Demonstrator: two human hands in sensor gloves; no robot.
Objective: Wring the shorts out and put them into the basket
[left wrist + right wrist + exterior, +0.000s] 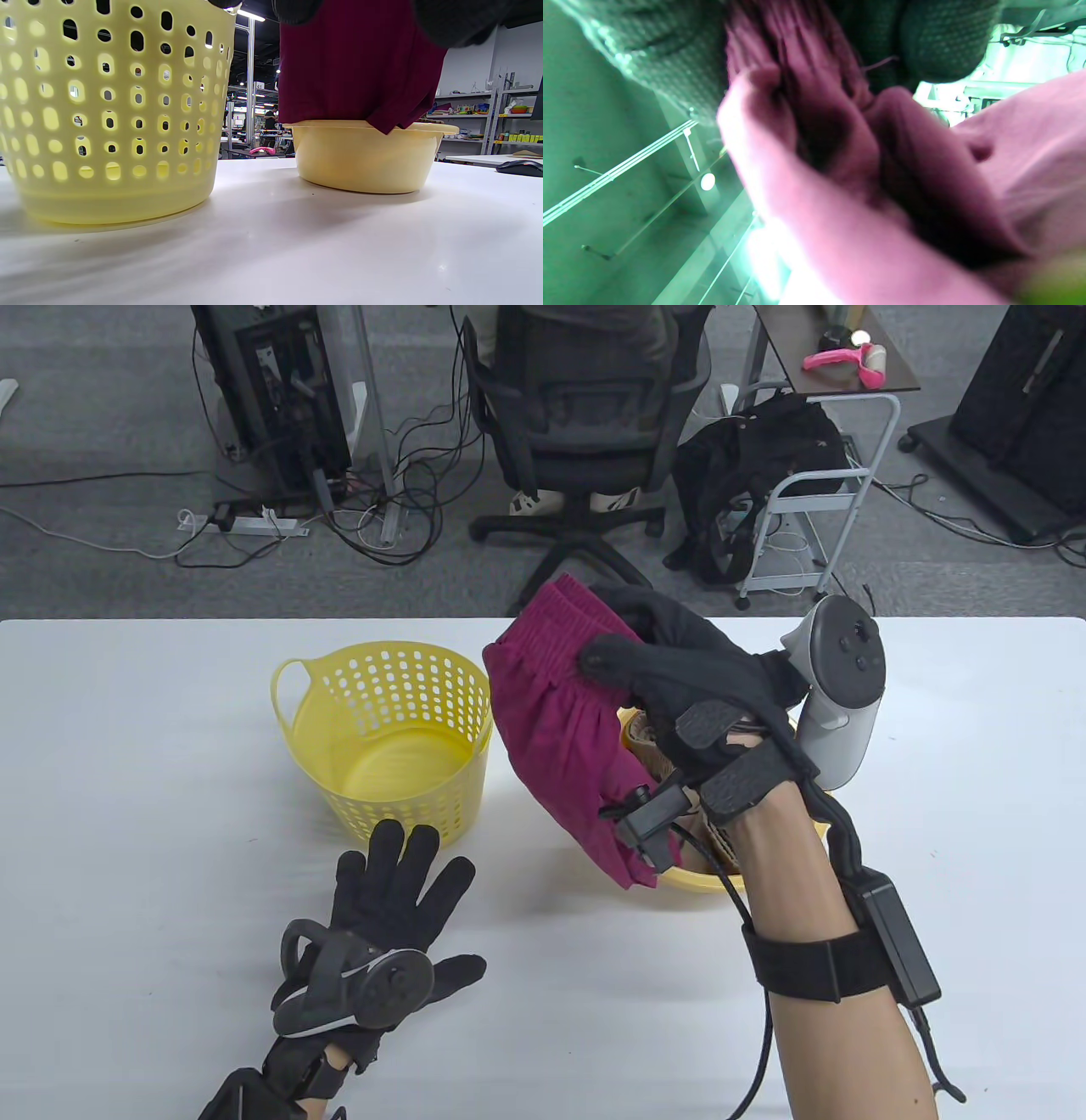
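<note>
My right hand [632, 645] pinches the gathered waistband of the magenta shorts [551, 738] and holds them up above a yellow basin [679, 881]. The cloth hangs down with its lower corner over the basin's rim [369, 125]. In the right wrist view the shorts [840, 169] fill the frame, blurred, under my gloved fingers [941, 38]. The yellow perforated basket [386, 738] stands empty to the left of the shorts; it also stands at the left of the left wrist view [110, 110]. My left hand [399, 891] lies flat on the table in front of the basket, fingers spread, holding nothing.
The white table [127, 857] ends at its far edge just behind the basket. Beyond it are an office chair [585, 432], a cart [814, 492] and cables on the floor. A computer mouse [519, 168] lies on a table at the right of the left wrist view.
</note>
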